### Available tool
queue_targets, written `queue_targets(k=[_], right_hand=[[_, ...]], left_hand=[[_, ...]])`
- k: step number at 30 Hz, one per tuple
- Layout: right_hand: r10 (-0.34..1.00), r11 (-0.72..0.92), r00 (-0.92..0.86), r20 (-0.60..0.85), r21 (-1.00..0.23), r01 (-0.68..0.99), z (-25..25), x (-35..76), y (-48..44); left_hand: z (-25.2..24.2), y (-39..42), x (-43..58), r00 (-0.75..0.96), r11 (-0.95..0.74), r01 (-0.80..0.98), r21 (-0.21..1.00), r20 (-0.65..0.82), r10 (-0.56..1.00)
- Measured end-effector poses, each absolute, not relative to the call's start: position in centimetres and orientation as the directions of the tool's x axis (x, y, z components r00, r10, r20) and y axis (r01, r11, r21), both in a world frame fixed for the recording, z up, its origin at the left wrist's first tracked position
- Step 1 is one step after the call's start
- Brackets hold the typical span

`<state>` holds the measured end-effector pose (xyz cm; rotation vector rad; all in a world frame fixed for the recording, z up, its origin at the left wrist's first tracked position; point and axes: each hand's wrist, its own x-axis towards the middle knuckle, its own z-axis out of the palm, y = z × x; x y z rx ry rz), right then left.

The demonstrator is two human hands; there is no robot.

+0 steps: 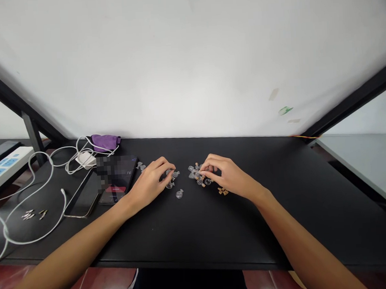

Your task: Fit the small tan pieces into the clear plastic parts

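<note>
My left hand point(154, 178) has its thumb and fingers bent together over a few small clear glass bottles, with one small glass bottle point(175, 174) at the fingertips. A single flat round bottle point(179, 193) lies just in front of that hand. On the right, my right hand point(225, 173) pinches a small clear bottle at the edge of a pile of little bottles point(194, 172), several of them with corks in their necks. Several loose corks point(222, 190) lie below the right palm. More clear bottles point(140, 166) show behind the left hand.
Two phones, one dark point(83, 195) and one with a lit screen point(123, 177), lie left of my left arm. White cable point(38, 241) loops across the table's left side, near small metal pieces point(29, 214), a purple pouch point(105, 142) and a power strip point(7, 166).
</note>
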<state>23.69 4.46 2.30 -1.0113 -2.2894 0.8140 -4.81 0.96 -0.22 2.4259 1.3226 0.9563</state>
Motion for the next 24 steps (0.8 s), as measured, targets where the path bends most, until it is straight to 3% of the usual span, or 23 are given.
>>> queue_targets(k=[5,14,24], right_hand=[[0.761,0.544,-0.634,0.136,-0.667,0.510,1.9,23.0,3.8],[0.734,0.559,-0.676,0.068,-0.625,0.544,2.0,22.5,3.2],[0.721,0.616,-0.687,0.087,-0.535,0.578,1.9,22.5,3.2]], left_hand=[[0.3,0.9,-4.9,0.423,-0.540,0.736,0.408,0.345,0.838],[-0.3,0.1,-3.6,0.454,-0.575,0.753,0.321,0.379,0.806],[-1.0,0.1,-3.6,0.457,-0.578,0.731,0.364,0.369,0.810]])
